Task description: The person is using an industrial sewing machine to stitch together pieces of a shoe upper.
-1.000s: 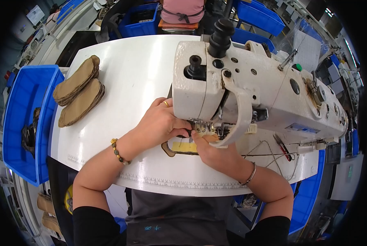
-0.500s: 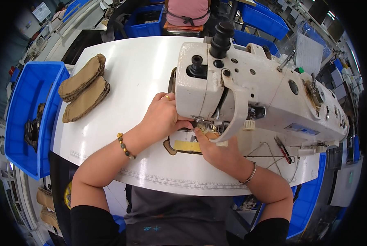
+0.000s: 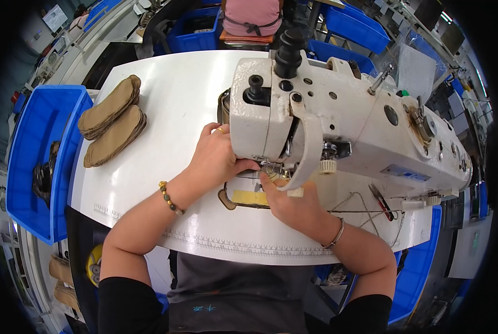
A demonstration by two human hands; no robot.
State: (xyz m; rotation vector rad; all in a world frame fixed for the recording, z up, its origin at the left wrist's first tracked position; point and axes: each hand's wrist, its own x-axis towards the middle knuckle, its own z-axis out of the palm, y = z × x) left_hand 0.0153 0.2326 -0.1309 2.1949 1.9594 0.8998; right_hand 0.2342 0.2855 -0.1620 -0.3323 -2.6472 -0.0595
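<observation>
My left hand [image 3: 214, 153], beaded bracelet on its wrist, is closed at the left of the sewing machine head [image 3: 260, 111], thumb reaching toward the presser foot [image 3: 274, 168]. Some of its fingers are hidden behind the head. My right hand [image 3: 296, 206] comes in from the other side, index fingertip near the foot and the other fingers curled. Both hands grip a dark-edged fabric piece [image 3: 225, 199] lying under the foot. A yellow strip [image 3: 250, 197] shows beside it. Another part of dark-edged material [image 3: 223, 108] shows behind the machine head. The stitch point is mostly covered.
Two stacks of brown sole-shaped pieces [image 3: 115, 136] lie at the table's left. A blue bin [image 3: 23, 167] stands beyond that edge. Red-handled snips [image 3: 381, 203] and a loose cord [image 3: 366, 211] lie at right. A person in pink [image 3: 252, 16] sits beyond the table.
The view has shifted slightly, so the machine head appears farther left. My hands stay at the presser foot in nearly the same pose, with the fabric piece a little more to the left.
</observation>
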